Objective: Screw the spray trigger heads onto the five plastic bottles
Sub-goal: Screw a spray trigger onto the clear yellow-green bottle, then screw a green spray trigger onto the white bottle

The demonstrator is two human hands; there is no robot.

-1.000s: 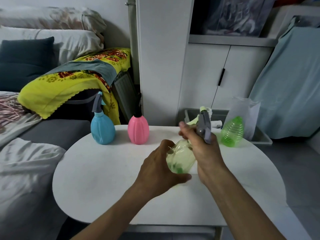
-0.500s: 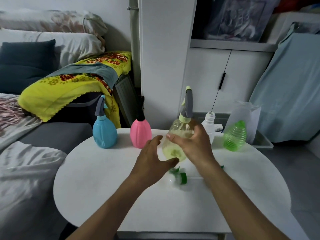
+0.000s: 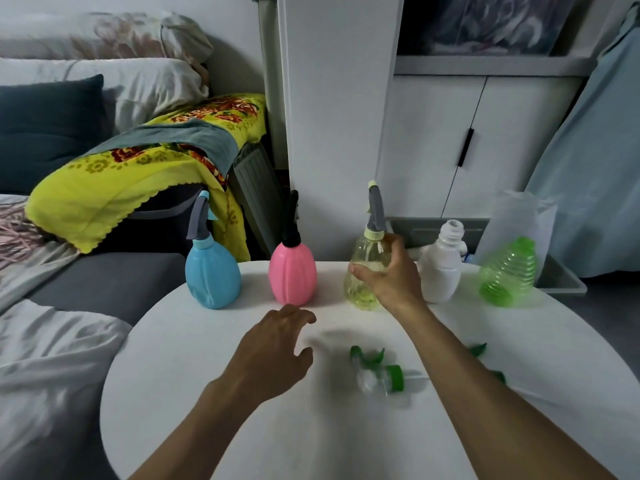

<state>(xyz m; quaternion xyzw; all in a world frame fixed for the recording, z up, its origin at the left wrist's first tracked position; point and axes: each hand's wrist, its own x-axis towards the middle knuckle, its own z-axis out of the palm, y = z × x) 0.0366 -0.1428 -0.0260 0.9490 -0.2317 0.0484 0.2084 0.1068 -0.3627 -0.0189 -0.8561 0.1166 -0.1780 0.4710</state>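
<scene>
Along the far edge of the white table (image 3: 214,427) stands a row of bottles. A blue bottle (image 3: 212,277) carries a grey trigger head and a pink bottle (image 3: 292,273) a black one. My right hand (image 3: 393,275) grips the yellow bottle (image 3: 363,271), which stands upright on the table with a grey trigger head on top. A white bottle (image 3: 441,268) and a ribbed green bottle (image 3: 507,271) stand open-necked to its right. A loose green trigger head (image 3: 379,372) lies in front of them. Another green piece (image 3: 479,349) shows behind my right forearm. My left hand (image 3: 273,355) hovers open over the table.
A grey sofa with white bedding and a yellow patterned blanket (image 3: 114,178) lies left of the table. A white cabinet (image 3: 450,140) stands behind. A grey bin (image 3: 561,278) and a clear plastic bag (image 3: 519,220) sit at the back right.
The yellow bottle moved from in front of me to the far row and now stands beside the pink one. My left hand has let go and drawn back.
</scene>
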